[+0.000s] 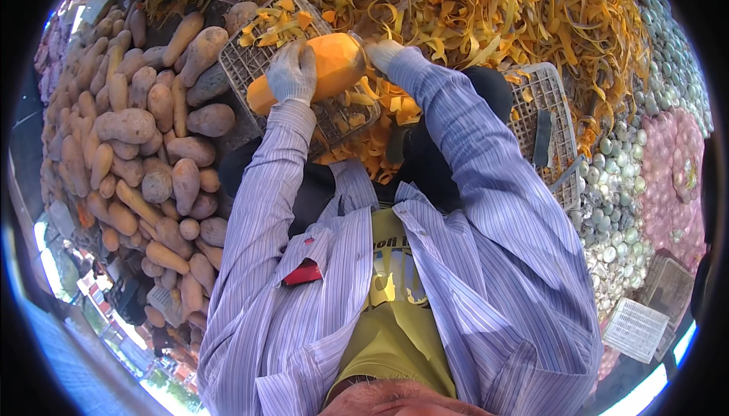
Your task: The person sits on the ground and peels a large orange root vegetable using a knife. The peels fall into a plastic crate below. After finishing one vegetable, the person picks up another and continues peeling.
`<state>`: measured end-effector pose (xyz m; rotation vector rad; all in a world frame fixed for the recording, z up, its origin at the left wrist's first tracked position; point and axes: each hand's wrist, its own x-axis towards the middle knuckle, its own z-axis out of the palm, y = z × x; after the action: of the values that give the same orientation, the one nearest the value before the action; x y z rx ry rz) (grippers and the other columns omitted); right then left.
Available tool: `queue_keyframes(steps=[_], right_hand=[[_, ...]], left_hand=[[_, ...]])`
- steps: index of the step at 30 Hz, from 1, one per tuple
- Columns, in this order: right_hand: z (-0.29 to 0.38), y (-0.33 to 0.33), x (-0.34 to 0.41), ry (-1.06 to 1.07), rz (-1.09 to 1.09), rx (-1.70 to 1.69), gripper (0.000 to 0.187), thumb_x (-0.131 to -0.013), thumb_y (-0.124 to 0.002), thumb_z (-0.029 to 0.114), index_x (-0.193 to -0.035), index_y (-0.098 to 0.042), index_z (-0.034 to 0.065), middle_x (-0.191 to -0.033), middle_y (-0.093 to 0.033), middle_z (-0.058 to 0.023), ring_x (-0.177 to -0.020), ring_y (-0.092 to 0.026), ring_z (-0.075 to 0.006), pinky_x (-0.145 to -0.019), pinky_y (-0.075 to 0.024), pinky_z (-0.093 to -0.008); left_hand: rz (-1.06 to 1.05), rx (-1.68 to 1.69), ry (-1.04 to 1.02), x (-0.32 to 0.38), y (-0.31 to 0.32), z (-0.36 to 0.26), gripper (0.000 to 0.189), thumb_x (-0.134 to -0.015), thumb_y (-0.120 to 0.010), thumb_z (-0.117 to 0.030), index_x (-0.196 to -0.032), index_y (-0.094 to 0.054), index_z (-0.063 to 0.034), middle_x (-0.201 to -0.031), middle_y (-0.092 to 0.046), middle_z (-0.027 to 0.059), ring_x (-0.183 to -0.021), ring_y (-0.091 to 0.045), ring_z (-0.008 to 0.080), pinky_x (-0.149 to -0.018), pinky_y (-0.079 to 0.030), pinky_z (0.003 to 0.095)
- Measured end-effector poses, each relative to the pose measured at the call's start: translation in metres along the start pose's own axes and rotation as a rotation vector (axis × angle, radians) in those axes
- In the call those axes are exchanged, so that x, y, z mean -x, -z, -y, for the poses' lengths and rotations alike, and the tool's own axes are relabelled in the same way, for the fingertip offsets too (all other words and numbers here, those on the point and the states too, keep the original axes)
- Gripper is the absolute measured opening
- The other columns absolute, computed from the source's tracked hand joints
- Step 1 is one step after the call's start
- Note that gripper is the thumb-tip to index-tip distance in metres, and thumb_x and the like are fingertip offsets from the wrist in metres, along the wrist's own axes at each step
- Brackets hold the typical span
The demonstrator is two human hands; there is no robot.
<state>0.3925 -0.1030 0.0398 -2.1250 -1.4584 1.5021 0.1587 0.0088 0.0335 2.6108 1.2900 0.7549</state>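
Note:
My left hand (291,71), in a pale knit glove, grips a peeled orange butternut squash (339,62) from above. The squash lies slantwise over a grey plastic lattice crate (230,65) in front of my knees. A patch of darker skin shows at its right end. My right hand (383,54), gloved too, is curled at that end. It seems to hold a small hand tool (357,39), mostly hidden by the fingers and too small to make out well. Orange peel scraps (273,25) are scattered on the crate.
A large heap of unpeeled squashes (165,131) spreads to my left. Curled peelings (484,11) pile up ahead and right, and more peelings (393,102) lie between my legs. Another lattice crate (555,91) stands by my right knee. Beyond it are pale round vegetables (615,159) and a pink net sack (672,188).

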Motion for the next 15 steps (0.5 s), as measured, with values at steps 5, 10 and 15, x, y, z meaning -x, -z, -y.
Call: queue_keyframes(steps=[5, 10, 15], right_hand=[[0.004, -0.032, 0.049, 0.126, -0.086, 0.344, 0.036, -0.114, -0.047, 0.018, -0.138, -0.066, -0.0007, -0.134, -0.072, -0.0291, -0.128, -0.072, -0.037, -0.1, -0.06, -0.0479], [0.0, -0.014, -0.005, -0.178, -0.123, -0.362, 0.039, -0.111, -0.051, 0.021, -0.137, -0.068, -0.0033, -0.133, -0.075, -0.0232, -0.124, -0.073, -0.0402, -0.098, -0.0599, -0.0503], [0.001, -0.044, -0.01, -0.003, -0.082, -0.023, 0.049, -0.114, -0.046, 0.033, -0.133, -0.068, -0.0061, -0.123, -0.076, -0.0258, -0.114, -0.075, -0.0391, -0.095, -0.0597, -0.0463]], left_hand=[[-0.01, -0.01, -0.016, 0.008, 0.006, 0.001, 0.033, -0.104, -0.068, -0.039, -0.122, -0.082, -0.0157, -0.123, -0.081, 0.0109, -0.12, -0.073, 0.0353, -0.105, -0.054, 0.0488], [0.005, 0.006, -0.005, -0.003, 0.0, 0.004, 0.033, -0.104, -0.068, -0.039, -0.123, -0.082, -0.0158, -0.124, -0.081, 0.0097, -0.122, -0.072, 0.034, -0.108, -0.053, 0.0484], [0.023, 0.009, 0.016, -0.006, 0.001, 0.004, 0.032, -0.103, -0.069, -0.037, -0.123, -0.082, -0.0156, -0.126, -0.08, 0.0087, -0.124, -0.071, 0.0329, -0.11, -0.052, 0.0482]])
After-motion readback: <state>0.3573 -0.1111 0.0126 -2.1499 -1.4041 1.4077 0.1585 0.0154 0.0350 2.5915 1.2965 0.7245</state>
